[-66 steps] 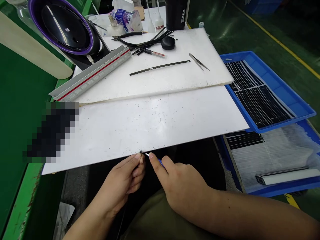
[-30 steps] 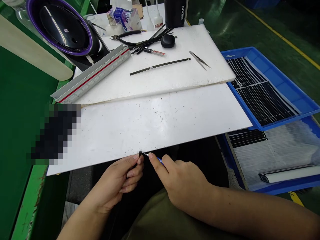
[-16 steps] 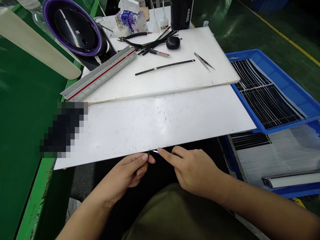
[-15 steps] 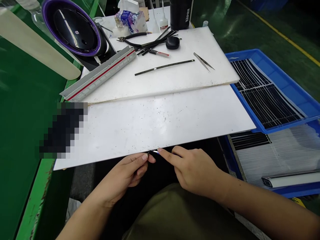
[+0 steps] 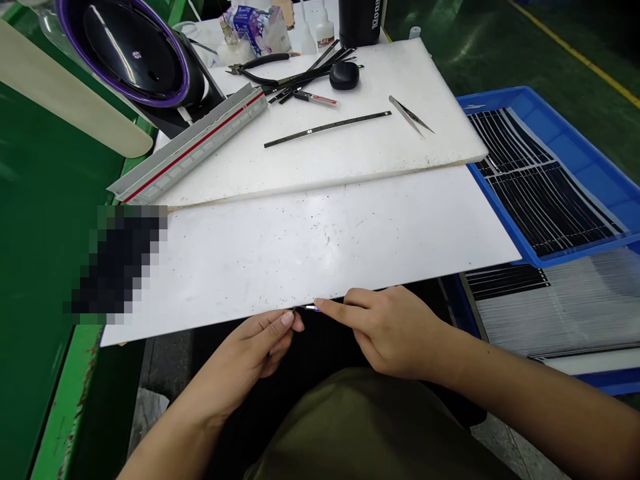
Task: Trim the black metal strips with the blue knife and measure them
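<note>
Both my hands meet just below the near edge of a large white board (image 5: 310, 247). My left hand (image 5: 257, 347) is pinched shut on a small dark part, too small to name. My right hand (image 5: 387, 330) is closed round a thin tool with a blue handle and metal tip (image 5: 311, 308), index finger stretched along it. The tip points at my left fingertips. A long thin black strip (image 5: 327, 127) lies apart on the thicker white board (image 5: 350, 153) further back.
Tweezers (image 5: 411, 116), black cutters (image 5: 257, 67), a black earbud case (image 5: 344, 75), a grey ruler-like rail (image 5: 193, 143) and glue bottles (image 5: 325, 30) sit at the back. A purple-rimmed lamp (image 5: 133, 47) stands left. Blue trays (image 5: 590, 173) with several black strips lie right.
My right hand has turned and slid up so its index finger now lies along the tool, hiding most of the blue handle. My left hand keeps its pinch. The view shifted slightly.
</note>
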`<state>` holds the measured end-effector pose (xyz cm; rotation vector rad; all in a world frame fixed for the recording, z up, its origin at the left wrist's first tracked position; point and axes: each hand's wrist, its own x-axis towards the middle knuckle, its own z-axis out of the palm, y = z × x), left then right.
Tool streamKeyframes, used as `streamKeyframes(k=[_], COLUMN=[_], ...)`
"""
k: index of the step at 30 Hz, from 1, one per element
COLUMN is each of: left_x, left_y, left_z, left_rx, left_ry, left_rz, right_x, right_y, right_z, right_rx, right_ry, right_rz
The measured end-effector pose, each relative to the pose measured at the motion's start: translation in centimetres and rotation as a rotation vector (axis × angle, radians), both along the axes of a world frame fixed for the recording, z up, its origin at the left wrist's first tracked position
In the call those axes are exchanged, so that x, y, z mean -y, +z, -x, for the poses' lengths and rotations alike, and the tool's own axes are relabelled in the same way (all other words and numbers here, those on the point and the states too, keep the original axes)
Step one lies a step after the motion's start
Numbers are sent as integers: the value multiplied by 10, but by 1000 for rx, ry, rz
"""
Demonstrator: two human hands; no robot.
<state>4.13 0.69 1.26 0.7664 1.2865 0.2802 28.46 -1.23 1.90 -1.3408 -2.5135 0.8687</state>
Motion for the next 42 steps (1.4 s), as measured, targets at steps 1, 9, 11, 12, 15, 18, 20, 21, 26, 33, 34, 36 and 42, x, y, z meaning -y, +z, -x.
streamKeyframes(k=[1,9,11,12,15,18,20,21,26,33,34,36,42], left_x=[0,2,2,2,2,3,3,4,4,4,4,4,4], left_y=[0,2,3,3,5,6,6,6,5,7,7,7,7], left_z=[0,-4,-5,-6,-9,-10,-10,-10,-9,-11,-11,-11,-10], left_rx=[1,-48,-56,-62,-77,-88,-91,-91,-80,-95,-99,-98,-99], left_ry=[6,61,72,78,96,104,100,98,105,112,114,120,123], left_rz=[9,8,15,20,39,45,40,37,32,50,54,56,48], right_x=[-1,-3,-4,-4,-5,-4,-4,-3,-1,2,3,3,6], right_y=[0,1,1,1,0,0,1,1,0,-2,-2,-3,-4], right_z=[-1,-2,-3,-3,-3,-3,-3,-3,-2,-2,-1,-1,1], right_rx=[-2,-10,-17,-20,-26,-25,-12,0,50,69,71,76,104], right_ry=[2,0,1,2,5,14,26,33,69,93,91,90,68], right_rz=[6,19,20,19,18,12,-3,-14,-65,-108,-111,-113,-123])
